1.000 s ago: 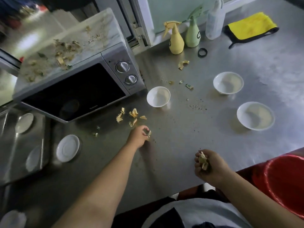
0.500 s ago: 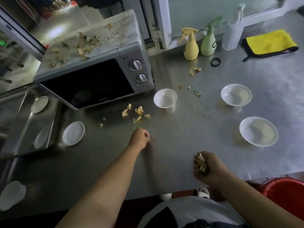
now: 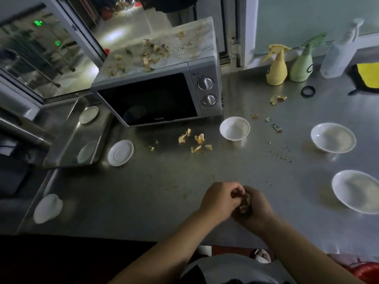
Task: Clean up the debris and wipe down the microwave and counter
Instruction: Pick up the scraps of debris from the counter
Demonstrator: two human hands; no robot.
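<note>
My left hand (image 3: 220, 199) and my right hand (image 3: 256, 210) meet over the steel counter (image 3: 143, 197) near its front edge. My right hand is cupped around a wad of yellowish debris scraps (image 3: 246, 202), and my left fingers pinch at that same wad. More scraps (image 3: 194, 141) lie on the counter in front of the silver microwave (image 3: 160, 95). Several scraps (image 3: 147, 56) litter the microwave's top. Another crumpled scrap (image 3: 276, 99) and small crumbs (image 3: 281, 155) lie further right.
Three white bowls (image 3: 234, 128) (image 3: 333, 137) (image 3: 357, 190) stand on the counter, a saucer (image 3: 120, 153) lies left. Yellow (image 3: 275, 68), green (image 3: 301, 65) and clear spray bottles (image 3: 338, 56) stand at the back, beside a yellow cloth (image 3: 368, 77). A red bin (image 3: 367, 269) sits at lower right.
My left hand has drawn back from the counter spot and joined my right hand, bringing a picked-up scrap to the wad. The view has shifted down and left.
</note>
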